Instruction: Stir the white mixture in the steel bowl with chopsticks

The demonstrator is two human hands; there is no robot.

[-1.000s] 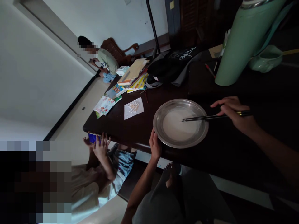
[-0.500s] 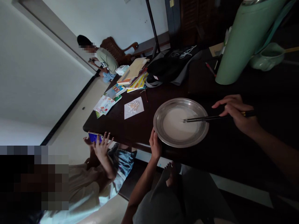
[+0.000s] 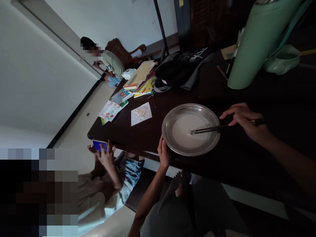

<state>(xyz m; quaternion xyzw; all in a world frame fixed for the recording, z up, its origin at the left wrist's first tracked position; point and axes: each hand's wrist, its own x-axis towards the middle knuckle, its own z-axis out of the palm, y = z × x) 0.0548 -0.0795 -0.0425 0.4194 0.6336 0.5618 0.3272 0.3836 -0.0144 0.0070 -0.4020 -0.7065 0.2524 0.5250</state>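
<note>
Gripping black chopsticks (image 3: 209, 129), the right hand (image 3: 247, 120) is curled around their upper part, forefinger stretched out toward the bowl (image 3: 168, 128). We cannot tell whether that fingertip touches the rim. The tips dip into pale liquid (image 3: 181, 138), near its middle. The bowl, wide and metal, rests on the dark desk (image 3: 123, 130), close to the edge on our side.

Left hand (image 3: 164, 153): at the bowl's near left side, fingers partly bent against the outer rim. We cannot tell how firm the hold is, since the underside of the bowl is hidden.

Left of the bowl, well apart from both hands, we note white paper (image 3: 134, 120) with a small heap of swabs (image 3: 141, 112) on it. Beyond lie booklets (image 3: 110, 110), a leaning pile of books (image 3: 144, 74) and a black bag (image 3: 172, 70). To the right, behind the right hand, a tall green flask (image 3: 259, 49) stands with a green cup (image 3: 283, 62) just beside it; a pen (image 3: 222, 73) lies at the flask's foot.

Also present: a person (image 3: 96, 200) at the desk's left side, both hands on a phone (image 3: 100, 145) with a blue screen. Farther off, another person (image 3: 113, 64) is beside a wooden chair (image 3: 117, 51).
</note>
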